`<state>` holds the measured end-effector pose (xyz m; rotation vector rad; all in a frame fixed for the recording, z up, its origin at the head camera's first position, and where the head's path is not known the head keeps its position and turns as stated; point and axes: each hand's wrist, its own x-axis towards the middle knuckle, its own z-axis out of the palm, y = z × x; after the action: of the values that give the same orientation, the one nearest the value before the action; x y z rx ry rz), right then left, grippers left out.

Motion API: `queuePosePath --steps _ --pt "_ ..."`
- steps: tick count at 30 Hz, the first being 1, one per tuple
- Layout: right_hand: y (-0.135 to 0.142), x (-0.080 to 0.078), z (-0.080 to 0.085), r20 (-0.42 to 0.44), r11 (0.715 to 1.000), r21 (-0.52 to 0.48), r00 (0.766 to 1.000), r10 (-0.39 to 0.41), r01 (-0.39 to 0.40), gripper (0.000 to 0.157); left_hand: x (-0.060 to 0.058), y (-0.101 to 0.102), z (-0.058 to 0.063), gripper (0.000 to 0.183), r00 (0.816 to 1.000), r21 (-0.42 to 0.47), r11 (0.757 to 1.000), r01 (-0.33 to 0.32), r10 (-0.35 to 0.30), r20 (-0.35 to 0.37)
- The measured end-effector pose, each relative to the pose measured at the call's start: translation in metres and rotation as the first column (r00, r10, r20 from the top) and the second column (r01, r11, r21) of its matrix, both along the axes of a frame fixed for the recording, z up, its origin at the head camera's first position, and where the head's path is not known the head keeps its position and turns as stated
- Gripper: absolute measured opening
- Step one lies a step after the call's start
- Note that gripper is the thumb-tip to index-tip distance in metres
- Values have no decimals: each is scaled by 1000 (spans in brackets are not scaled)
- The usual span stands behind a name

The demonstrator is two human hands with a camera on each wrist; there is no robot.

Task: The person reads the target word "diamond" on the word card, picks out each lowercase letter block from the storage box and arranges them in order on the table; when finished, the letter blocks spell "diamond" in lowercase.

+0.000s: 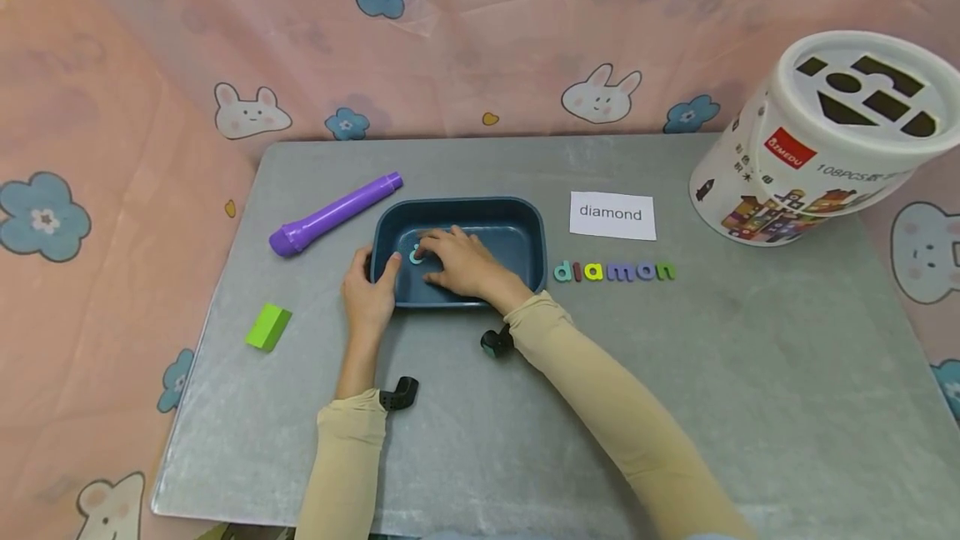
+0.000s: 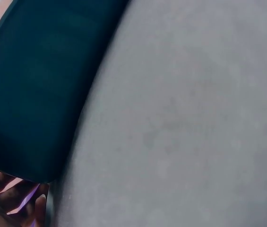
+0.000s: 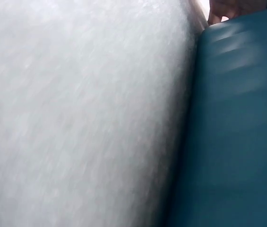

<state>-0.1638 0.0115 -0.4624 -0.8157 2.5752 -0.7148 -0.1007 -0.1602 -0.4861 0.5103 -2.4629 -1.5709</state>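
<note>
My left hand (image 1: 369, 297) grips the left end of a dark blue tray (image 1: 468, 302), thumb over the rim and fingers outside. In the left wrist view a few of its fingers (image 2: 39, 208) show beside the tray's outer wall (image 2: 34, 94). Inside the tray is my right hand (image 1: 471, 263), fingers spread and thumb apart. A small light teal letter (image 1: 416, 254), partly covered, lies at its fingertips; which letter it is cannot be made out. The right wrist view shows mostly the tray's outer side (image 3: 237, 123), with part of the left hand at the top.
Colored letters (image 1: 619, 272) spelling "diamon" lie right of the tray, below a white card (image 1: 612, 216) reading "diamond". A purple microphone-shaped tube (image 1: 335, 215) lies behind left, a green block (image 1: 268, 327) nearer. A large white lidded bucket (image 1: 817, 144) stands at the back right.
</note>
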Motion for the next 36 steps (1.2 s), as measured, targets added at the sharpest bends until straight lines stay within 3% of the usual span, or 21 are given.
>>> queuePosePath --steps 4,10,14,24,28,31,36 --pt "8 3 2 -76 1000 24 997 21 -19 4 0 0 0 44 1000 -4 1000 -8 8 -10" --pt "32 8 10 -41 1000 9 999 11 -11 6 1 1 0 44 1000 7 1000 -5 5 0" --pt "52 11 16 -27 996 -92 1000 -13 11 6 1 1 1 44 1000 22 1000 -8 8 1" --pt "111 23 34 -122 947 -318 988 -94 51 8 0 0 0 43 1000 -10 1000 -15 15 0" --pt "140 32 34 -226 922 -382 962 -155 58 14 1 0 1 46 1000 -20 1000 -7 8 15" --pt "168 40 30 -306 925 -365 925 -226 105 20 1 1 1 46 1000 -19 1000 -5 6 24" --pt "220 53 27 -313 920 -306 887 -340 245 41 1 1 2 45 1000 -17 1000 -20 20 22"
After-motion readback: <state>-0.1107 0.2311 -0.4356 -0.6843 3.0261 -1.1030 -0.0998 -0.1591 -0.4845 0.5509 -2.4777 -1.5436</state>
